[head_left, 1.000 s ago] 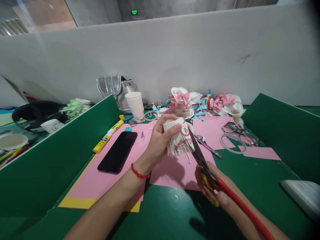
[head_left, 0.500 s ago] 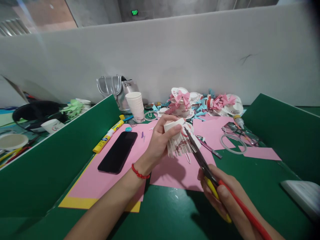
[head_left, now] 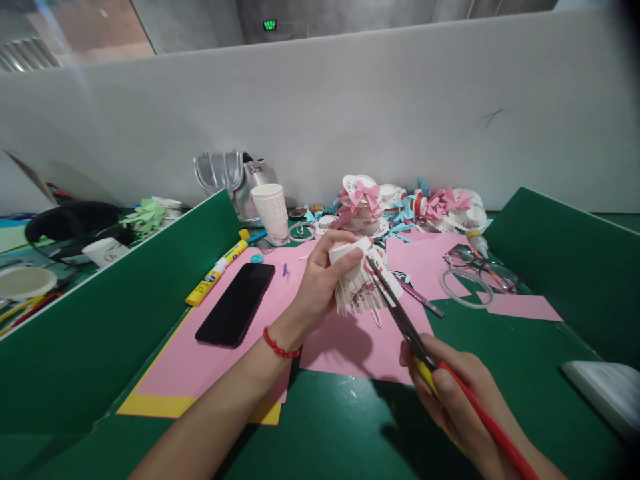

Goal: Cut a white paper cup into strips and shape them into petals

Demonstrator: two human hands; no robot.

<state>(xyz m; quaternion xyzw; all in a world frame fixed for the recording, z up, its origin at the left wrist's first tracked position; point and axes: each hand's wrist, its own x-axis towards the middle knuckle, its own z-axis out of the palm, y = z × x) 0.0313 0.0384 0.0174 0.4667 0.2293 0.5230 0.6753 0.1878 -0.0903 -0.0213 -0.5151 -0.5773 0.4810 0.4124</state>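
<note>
My left hand [head_left: 325, 270] is wrapped round a white paper cup [head_left: 357, 290], holding it tilted above the pink paper. Part of the cup's wall is cut into thin strips that hang toward me; the rest shows a printed pattern. In my right hand [head_left: 450, 383] is a pair of scissors [head_left: 400, 317] with red and yellow handles. Its dark blades lie against the right side of the cup's wall, nearly closed, tips close to my left thumb. Fingers hide part of the handles.
A black phone [head_left: 235, 305] and a yellow glue stick [head_left: 216, 273] lie at the left. Behind them stands a stack of paper cups [head_left: 271, 213]. Decorated paper crafts [head_left: 363, 200] line the back wall. Glasses [head_left: 493, 267] rest at the right, between green dividers [head_left: 565, 260].
The scissors' handles have come closer together and the blades have narrowed along the cup's wall. My left hand and the cup have hardly moved.
</note>
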